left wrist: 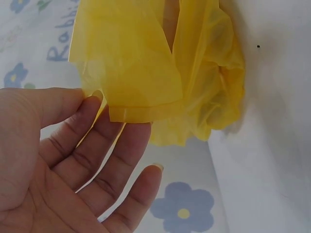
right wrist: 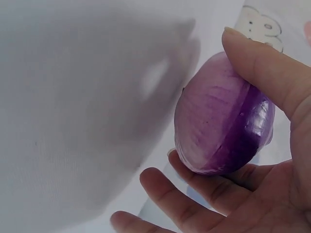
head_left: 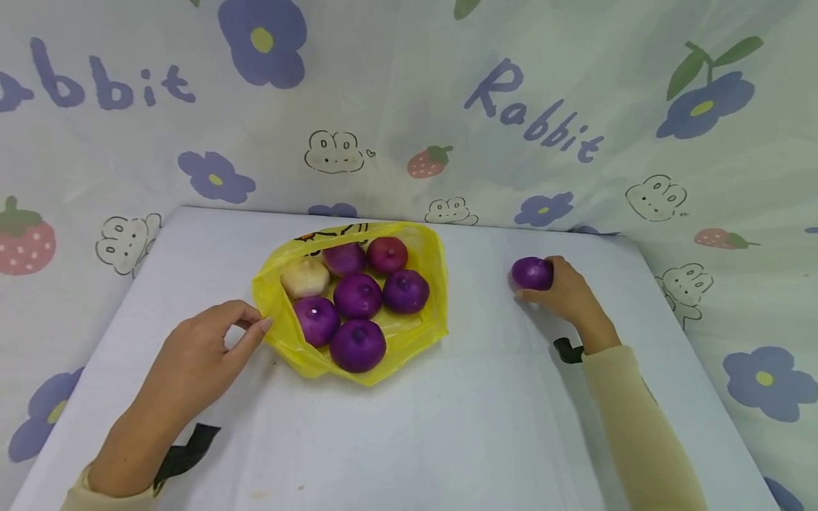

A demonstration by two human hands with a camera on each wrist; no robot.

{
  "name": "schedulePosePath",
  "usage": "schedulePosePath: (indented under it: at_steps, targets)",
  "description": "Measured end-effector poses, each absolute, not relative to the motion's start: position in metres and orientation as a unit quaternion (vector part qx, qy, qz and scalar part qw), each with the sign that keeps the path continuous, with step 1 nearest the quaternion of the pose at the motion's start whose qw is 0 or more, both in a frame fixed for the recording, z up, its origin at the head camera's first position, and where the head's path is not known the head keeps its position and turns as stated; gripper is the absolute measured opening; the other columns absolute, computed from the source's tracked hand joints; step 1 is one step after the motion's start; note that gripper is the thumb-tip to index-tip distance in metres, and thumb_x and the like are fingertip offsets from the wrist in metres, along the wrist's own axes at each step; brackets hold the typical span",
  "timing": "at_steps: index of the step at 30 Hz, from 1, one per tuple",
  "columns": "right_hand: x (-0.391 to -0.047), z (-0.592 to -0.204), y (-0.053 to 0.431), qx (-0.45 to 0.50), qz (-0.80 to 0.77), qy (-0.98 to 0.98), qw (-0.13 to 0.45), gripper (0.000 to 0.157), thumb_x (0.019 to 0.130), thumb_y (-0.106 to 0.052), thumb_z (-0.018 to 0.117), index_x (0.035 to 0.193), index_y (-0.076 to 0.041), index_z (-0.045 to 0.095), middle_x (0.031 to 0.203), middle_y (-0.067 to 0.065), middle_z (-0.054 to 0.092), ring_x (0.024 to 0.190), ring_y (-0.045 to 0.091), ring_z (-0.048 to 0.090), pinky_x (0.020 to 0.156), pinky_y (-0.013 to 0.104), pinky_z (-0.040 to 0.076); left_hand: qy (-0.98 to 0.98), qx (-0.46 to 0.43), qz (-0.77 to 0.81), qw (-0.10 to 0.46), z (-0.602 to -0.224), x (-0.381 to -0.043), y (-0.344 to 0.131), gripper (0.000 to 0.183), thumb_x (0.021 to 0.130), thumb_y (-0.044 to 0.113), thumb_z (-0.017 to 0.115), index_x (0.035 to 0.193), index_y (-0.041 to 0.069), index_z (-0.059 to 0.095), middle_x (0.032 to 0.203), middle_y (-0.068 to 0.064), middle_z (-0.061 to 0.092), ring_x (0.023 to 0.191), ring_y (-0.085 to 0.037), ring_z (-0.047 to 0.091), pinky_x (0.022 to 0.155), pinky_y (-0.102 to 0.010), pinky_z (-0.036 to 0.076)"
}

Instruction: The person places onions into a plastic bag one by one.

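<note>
A yellow plastic bag [head_left: 409, 337] lies with its mouth wide, left of the table's middle. Inside it sit several purple onions [head_left: 358, 345], a reddish one [head_left: 387, 255] and a cream-coloured bulb [head_left: 305, 277]. My left hand [head_left: 201, 355] pinches the bag's left rim between thumb and index finger; the left wrist view shows the yellow film [left wrist: 131, 63] at the fingertips. Over the right part of the table, my right hand [head_left: 565, 291] grips a single purple onion [right wrist: 218, 121] between thumb and fingers. Its skin is pale on one side and dark, glossy purple on the other.
The white table [head_left: 486, 426] reaches back to a patterned cloth [head_left: 396, 85] with flowers, rabbits and strawberries. A black strap end [head_left: 188, 451] hangs at the left wrist, another [head_left: 567, 350] at the right. White tabletop lies between the bag and the right hand.
</note>
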State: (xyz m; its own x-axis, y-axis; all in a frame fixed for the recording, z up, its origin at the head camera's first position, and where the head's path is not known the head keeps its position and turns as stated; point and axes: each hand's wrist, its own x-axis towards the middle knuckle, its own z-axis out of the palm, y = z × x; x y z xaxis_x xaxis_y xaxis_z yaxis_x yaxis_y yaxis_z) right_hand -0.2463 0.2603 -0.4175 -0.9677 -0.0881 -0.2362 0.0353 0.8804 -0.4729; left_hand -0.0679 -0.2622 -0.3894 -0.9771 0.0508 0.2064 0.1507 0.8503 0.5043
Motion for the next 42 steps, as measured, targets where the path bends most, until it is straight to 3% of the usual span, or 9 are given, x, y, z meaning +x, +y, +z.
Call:
schedulePosePath:
  at_steps: [18,32,42]
  targets:
    - [-0.219,-0.394,0.236,-0.087,-0.256,0.960,0.075,0.088,0.088,-0.029,0.086,0.149,0.009,0.036,0.146,0.029,0.048,0.131,0.045,0.050,0.111,0.062,0.038,-0.956,-0.060,-0.268,0.100,-0.387,-0.068,-0.263,0.010,0.099,0.022,0.074,0.102,0.013,0.071,0.097,-0.004,0.073,0.078,-0.024,0.059,0.066,-0.042,0.050]
    - [-0.182,-0.363,0.202,-0.099,-0.253,0.961,0.060,0.092,0.085,-0.031,0.090,0.151,0.007,0.038,0.147,0.026,0.049,0.131,0.043,0.052,0.108,0.062,0.043,-0.957,-0.058,-0.268,0.098,-0.387,-0.067,-0.263,0.010,0.099,0.022,0.074,0.102,0.013,0.071,0.099,-0.004,0.074,0.079,-0.024,0.060,0.067,-0.043,0.050]
    - [-0.159,-0.345,0.177,-0.162,-0.240,0.957,0.028,0.091,0.083,-0.032,0.092,0.150,0.002,0.041,0.143,0.020,0.052,0.126,0.036,0.056,0.104,0.057,0.049,-0.956,-0.063,-0.267,0.105,-0.388,-0.066,-0.263,0.009,0.099,0.021,0.074,0.101,0.014,0.071,0.098,-0.003,0.074,0.078,-0.023,0.059,0.066,-0.042,0.050]
